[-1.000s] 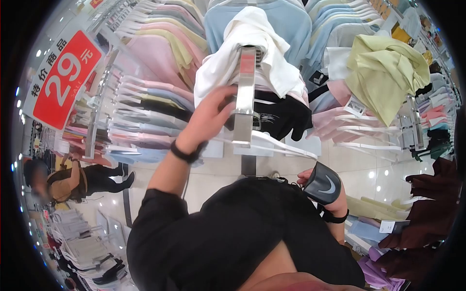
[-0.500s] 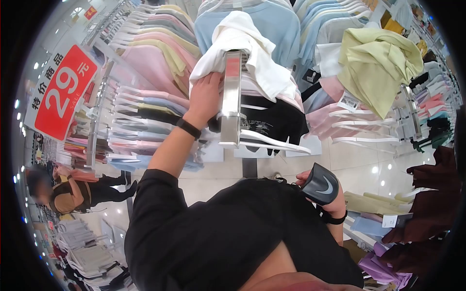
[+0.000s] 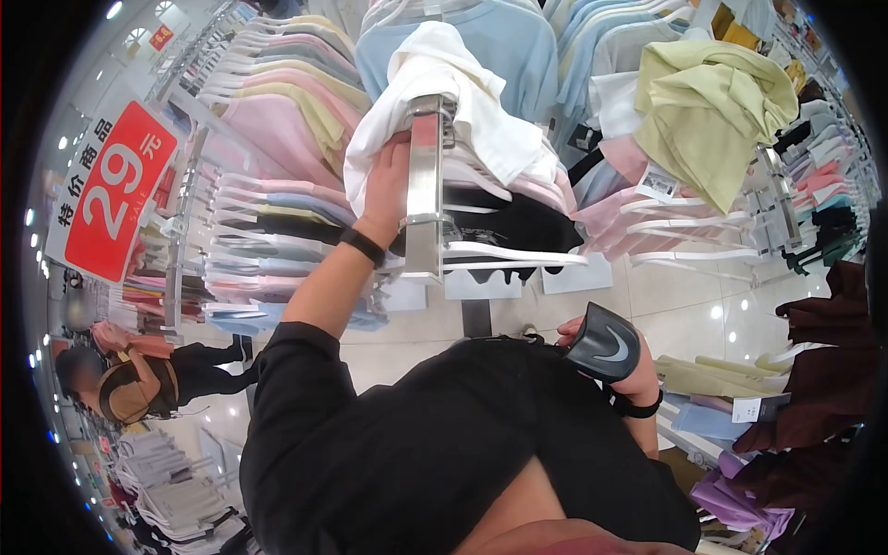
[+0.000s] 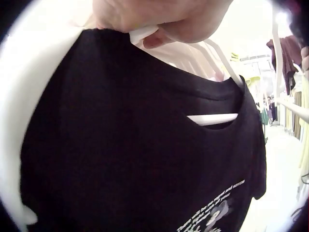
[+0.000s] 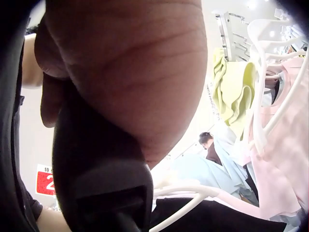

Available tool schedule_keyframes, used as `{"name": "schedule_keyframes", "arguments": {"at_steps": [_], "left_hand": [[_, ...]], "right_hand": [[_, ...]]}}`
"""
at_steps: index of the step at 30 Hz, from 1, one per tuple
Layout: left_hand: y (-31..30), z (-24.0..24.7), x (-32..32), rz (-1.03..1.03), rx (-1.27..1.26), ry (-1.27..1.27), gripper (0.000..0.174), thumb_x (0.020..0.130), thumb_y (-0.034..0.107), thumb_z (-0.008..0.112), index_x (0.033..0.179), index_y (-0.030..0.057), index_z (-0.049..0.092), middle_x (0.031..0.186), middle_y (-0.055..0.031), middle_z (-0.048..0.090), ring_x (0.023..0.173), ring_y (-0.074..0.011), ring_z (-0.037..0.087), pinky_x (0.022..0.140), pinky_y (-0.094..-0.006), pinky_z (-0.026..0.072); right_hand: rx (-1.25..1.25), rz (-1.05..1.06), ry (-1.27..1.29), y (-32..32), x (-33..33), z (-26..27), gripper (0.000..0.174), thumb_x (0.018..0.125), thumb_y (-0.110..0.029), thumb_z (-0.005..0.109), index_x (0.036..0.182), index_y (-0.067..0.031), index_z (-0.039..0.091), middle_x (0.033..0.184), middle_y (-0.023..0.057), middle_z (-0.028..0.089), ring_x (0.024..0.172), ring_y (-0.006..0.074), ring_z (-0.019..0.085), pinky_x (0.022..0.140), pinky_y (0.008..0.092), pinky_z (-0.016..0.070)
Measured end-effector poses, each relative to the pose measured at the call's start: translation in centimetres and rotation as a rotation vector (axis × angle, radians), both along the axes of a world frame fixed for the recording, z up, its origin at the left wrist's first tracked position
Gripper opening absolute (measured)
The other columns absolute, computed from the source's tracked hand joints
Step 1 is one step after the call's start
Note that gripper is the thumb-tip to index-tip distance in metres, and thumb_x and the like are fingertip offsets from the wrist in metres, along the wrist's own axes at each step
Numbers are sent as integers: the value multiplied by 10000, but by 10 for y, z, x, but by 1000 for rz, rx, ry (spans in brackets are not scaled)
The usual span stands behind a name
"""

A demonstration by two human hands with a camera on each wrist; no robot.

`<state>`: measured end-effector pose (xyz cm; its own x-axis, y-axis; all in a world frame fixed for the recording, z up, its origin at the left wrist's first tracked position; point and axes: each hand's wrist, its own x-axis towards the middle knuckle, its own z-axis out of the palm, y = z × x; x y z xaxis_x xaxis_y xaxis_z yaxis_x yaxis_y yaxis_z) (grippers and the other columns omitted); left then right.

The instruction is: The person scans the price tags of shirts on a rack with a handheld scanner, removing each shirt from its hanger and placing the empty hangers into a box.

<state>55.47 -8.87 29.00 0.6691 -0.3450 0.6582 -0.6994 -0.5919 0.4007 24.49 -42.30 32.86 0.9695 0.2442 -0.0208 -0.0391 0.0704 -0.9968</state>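
In the head view my left hand (image 3: 381, 199) is beside the metal rail (image 3: 425, 176), fingers at the draped white garment (image 3: 444, 65). Seen from the left wrist, this hand (image 4: 169, 19) pinches a white hanger (image 4: 144, 34) at the shoulder of a black T-shirt (image 4: 120, 121) with pale print. The fingertips are hidden. Low by my waist, my right hand (image 3: 638, 377) holds a black curved piece with a grey swoosh (image 3: 606, 344), which covers much of the hand. From the right wrist, the palm (image 5: 130, 67) shows above its dark slotted end (image 5: 106, 174).
Pastel tops (image 3: 277, 120) hang on the left rack, by a red sale sign (image 3: 120, 190). A yellow-green garment (image 3: 712, 111) drapes over the right rack. Bare white hangers (image 3: 694, 236) jut out below it. A person (image 3: 139, 379) stands at the left; dark brown garments (image 3: 814, 398) hang at the right.
My left hand has shifted up from beside the rail to the white garment. The view has drifted, so the racks sit further left. The right hand has barely moved.
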Motion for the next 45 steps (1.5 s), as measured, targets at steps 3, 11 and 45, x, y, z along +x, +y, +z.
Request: {"name": "schedule_keyframes", "arguments": {"at_steps": [3,11,45], "left_hand": [[-1,-9,0,-58,-168,132,373,843,63,661,1201,4,572,1260,-205,605,1099,-413,595,969,-466,476],[13,9,-54,-212,-139,412,596,785,142,738,1304,-43,512,1138,-245,608,1011,-464,603,890,-472,516],[43,39,-71,-338,216,379,671,819,228,835,1391,10,559,1136,-209,663,1054,-313,683,884,-396,555]], "right_hand": [[-18,7,-9,0,2,4,493,719,34,827,1190,72,683,1191,187,712,1044,264,719,925,371,566],[-13,-17,8,8,3,15,405,784,-64,738,1168,60,702,1136,167,755,1034,233,732,926,336,544],[39,-23,98,10,-5,-2,538,780,-80,835,1251,76,629,1230,194,668,1085,281,692,949,390,547]]}}
